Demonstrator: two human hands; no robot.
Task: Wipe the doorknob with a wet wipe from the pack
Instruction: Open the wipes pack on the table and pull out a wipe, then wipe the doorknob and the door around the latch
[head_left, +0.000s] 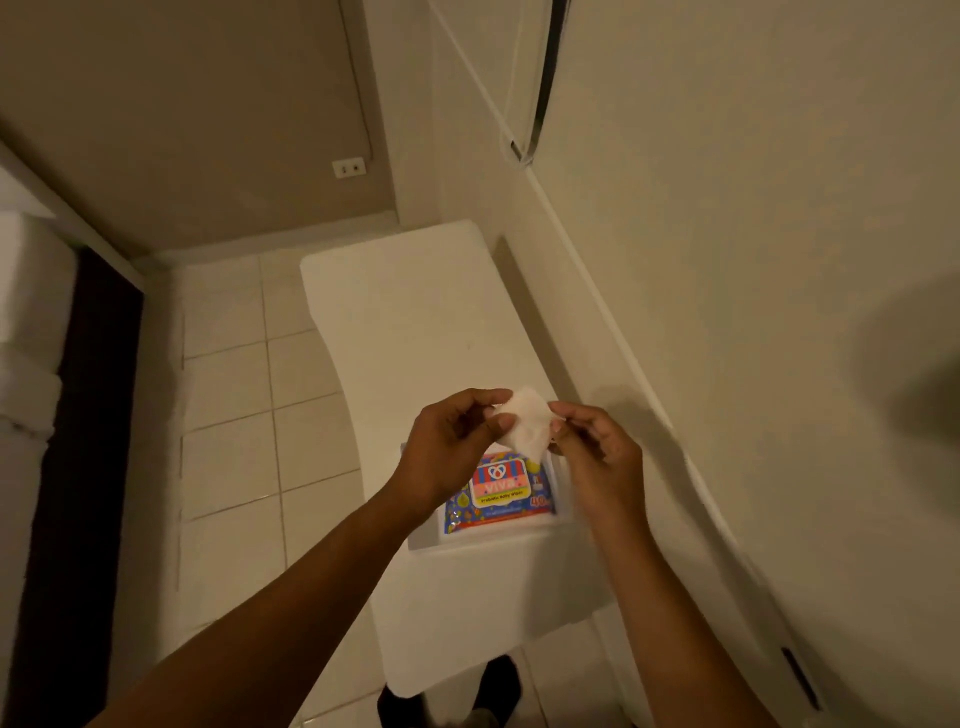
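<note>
A folded white wet wipe (525, 423) is held up between both hands above the pack. My left hand (453, 448) pinches its left edge and my right hand (597, 457) pinches its right edge. Directly below lies the colourful blue and red wipes pack (501, 496), flat in a shallow white tray (560, 470) on a white table (415, 332). No doorknob is in view; a dark latch slot (800, 678) shows on the door edge at the lower right.
A white door (753, 260) fills the right side, close to the table. Pale floor tiles (234, 405) lie to the left, with a dark strip (78, 467) and white furniture beyond. A wall socket (349, 168) sits on the far wall. My dark shoe (498, 686) shows below the table.
</note>
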